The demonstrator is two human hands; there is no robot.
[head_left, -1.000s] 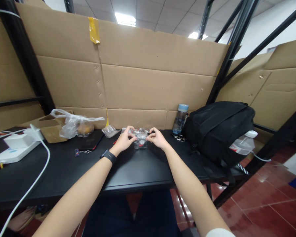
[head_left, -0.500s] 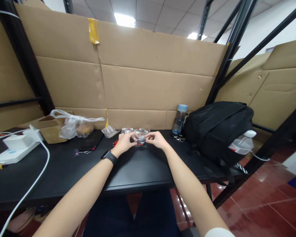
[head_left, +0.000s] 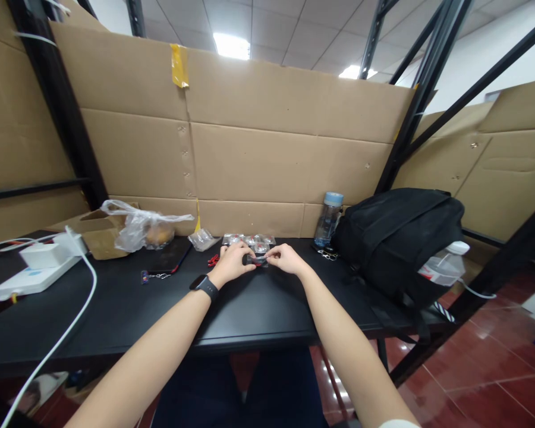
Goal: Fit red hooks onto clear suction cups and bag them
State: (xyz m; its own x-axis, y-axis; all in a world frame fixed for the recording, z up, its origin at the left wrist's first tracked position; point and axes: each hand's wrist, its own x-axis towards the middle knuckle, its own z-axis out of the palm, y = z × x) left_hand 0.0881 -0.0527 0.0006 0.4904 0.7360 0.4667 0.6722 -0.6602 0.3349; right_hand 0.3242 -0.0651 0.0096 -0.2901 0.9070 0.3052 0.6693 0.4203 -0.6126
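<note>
Between my fingers is a small clear plastic packet (head_left: 260,260) with something dark and red in it; its contents are too small to name. My left hand (head_left: 232,264), with a dark watch on the wrist, is closed on the packet's left side. At the right edge, my right hand (head_left: 286,260) pinches it between thumb and fingers. Just behind, several clear packets (head_left: 264,241) with silvery and red bits lie on the black table (head_left: 258,315). A red cord-like thing (head_left: 213,260) lies left of my left hand.
Left stand a white power strip (head_left: 31,276), an open cardboard box (head_left: 102,238), a tied plastic bag (head_left: 136,229), a dark phone (head_left: 167,258) and a small clear bag (head_left: 202,239). Right are a blue-lidded bottle (head_left: 329,220) and a black backpack (head_left: 396,244). A cardboard wall (head_left: 249,160) closes the back.
The packet has tilted flatter and sits slightly lower between my hands, showing more of the packets behind. My left fingers have shifted over it. The whole view has moved slightly.
</note>
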